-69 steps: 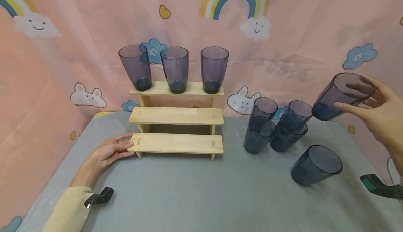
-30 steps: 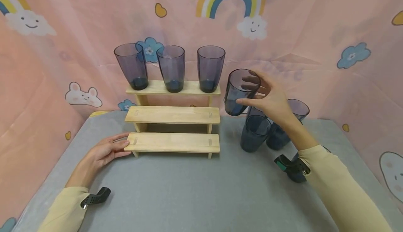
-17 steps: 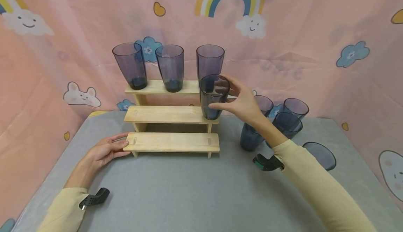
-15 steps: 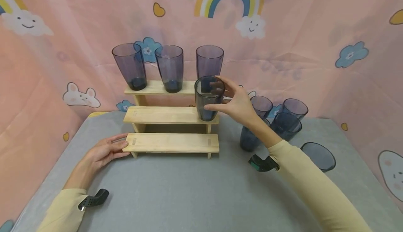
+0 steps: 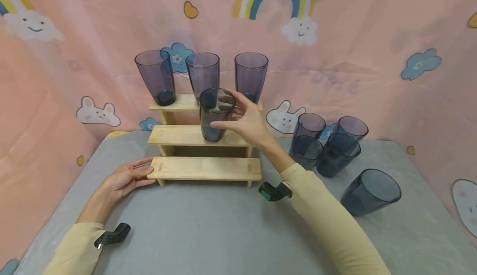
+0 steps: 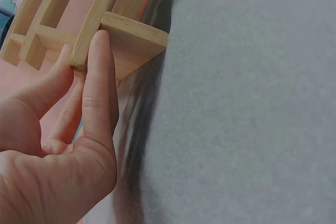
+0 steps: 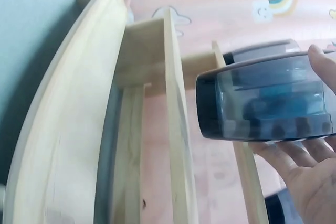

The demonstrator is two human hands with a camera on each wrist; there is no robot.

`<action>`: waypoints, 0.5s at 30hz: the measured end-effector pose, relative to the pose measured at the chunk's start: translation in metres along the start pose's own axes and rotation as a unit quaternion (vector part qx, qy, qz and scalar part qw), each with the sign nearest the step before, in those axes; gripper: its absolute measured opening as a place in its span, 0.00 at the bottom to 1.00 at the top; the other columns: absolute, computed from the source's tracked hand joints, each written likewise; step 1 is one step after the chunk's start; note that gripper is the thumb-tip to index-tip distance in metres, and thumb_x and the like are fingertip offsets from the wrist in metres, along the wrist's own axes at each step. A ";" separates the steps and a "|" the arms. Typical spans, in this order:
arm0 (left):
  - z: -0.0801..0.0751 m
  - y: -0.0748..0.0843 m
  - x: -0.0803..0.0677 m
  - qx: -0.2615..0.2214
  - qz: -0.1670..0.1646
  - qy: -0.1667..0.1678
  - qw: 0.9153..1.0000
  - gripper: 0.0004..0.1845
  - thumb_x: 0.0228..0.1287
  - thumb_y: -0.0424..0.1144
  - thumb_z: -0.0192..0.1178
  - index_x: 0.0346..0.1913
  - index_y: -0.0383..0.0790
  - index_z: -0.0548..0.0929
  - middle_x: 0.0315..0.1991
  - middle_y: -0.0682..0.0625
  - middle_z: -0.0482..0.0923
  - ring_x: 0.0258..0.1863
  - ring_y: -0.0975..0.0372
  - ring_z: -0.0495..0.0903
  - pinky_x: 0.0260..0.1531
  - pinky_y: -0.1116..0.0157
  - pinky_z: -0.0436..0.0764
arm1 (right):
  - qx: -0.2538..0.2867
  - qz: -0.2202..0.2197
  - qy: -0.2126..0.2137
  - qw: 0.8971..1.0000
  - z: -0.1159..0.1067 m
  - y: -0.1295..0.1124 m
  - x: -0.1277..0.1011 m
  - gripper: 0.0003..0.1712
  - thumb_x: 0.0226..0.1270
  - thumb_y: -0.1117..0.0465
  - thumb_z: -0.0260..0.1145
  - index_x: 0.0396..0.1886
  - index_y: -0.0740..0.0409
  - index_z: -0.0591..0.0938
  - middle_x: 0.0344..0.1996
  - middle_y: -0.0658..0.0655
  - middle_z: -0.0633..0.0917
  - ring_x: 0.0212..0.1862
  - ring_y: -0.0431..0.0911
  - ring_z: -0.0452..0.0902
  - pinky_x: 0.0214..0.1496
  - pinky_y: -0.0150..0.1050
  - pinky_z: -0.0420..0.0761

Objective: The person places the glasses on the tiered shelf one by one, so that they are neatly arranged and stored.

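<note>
My right hand (image 5: pixel 247 119) grips a tinted drinking glass (image 5: pixel 211 119), thumb on the near side and fingers behind it. The glass is upright in front of the middle shelf's centre; in the right wrist view its dark base (image 7: pixel 208 106) hangs slightly off the middle shelf (image 7: pixel 177 114). My left hand (image 5: pixel 126 179) pinches the left end of the lowest shelf of a three-step wooden stand (image 5: pixel 205 168). In the left wrist view, the thumb and a finger (image 6: pixel 98 87) lie on either side of the board's end. Three matching glasses stand on the top shelf: left (image 5: pixel 156 78), middle (image 5: pixel 203 70), right (image 5: pixel 251 74).
Several more tinted glasses (image 5: pixel 337 155) stand close together on the grey cloth-covered table (image 5: pixel 208 229), right of the stand. Another glass (image 5: pixel 367 194) stands nearer the front right. A pink patterned curtain (image 5: pixel 354 39) hangs behind the stand.
My right hand has carried the glass from the far right, over the other glasses, leftward along the middle shelf to its centre. My left hand has kept its place on the stand.
</note>
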State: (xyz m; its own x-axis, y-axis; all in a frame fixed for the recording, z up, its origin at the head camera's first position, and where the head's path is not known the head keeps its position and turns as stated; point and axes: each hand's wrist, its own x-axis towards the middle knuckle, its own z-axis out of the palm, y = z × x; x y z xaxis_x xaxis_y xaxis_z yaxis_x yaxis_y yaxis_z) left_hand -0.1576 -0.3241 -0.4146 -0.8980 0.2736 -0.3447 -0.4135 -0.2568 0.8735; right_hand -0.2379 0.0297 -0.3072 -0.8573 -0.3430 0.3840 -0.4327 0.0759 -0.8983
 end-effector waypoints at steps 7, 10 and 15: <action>0.001 0.002 0.000 -0.005 -0.004 -0.007 1.000 0.41 0.73 0.25 0.51 0.76 0.28 0.35 0.44 0.52 0.81 0.44 0.58 0.84 0.45 0.61 0.85 | 0.021 -0.003 0.002 1.000 0.028 -0.001 0.008 0.50 0.48 0.66 0.81 0.72 0.52 0.68 0.58 0.53 0.79 0.58 0.47 0.78 0.59 0.40 0.79; 0.002 0.003 -0.001 -0.005 -0.006 -0.007 1.000 0.41 0.73 0.25 0.51 0.76 0.28 0.35 0.44 0.52 0.82 0.44 0.58 0.84 0.44 0.61 0.85 | 0.039 -0.005 0.007 0.999 0.042 0.001 0.012 0.50 0.47 0.67 0.81 0.71 0.53 0.69 0.59 0.54 0.79 0.57 0.46 0.79 0.58 0.38 0.80; 0.003 0.004 0.000 -0.010 -0.007 -0.010 1.000 0.41 0.73 0.25 0.51 0.76 0.28 0.34 0.44 0.52 0.82 0.44 0.58 0.84 0.44 0.61 0.85 | 0.078 -0.013 -0.004 0.997 0.065 0.004 0.018 0.51 0.47 0.69 0.81 0.72 0.55 0.67 0.59 0.56 0.78 0.58 0.45 0.78 0.58 0.36 0.79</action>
State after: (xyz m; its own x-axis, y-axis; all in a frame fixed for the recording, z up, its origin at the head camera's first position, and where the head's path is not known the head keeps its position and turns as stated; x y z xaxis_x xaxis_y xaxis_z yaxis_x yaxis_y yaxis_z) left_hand -0.1583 -0.3227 -0.4103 -0.8890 0.2955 -0.3498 -0.4293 -0.2717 0.8614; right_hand -0.2365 -0.0366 -0.3176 -0.8438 -0.3505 0.4064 -0.4055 -0.0798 -0.9106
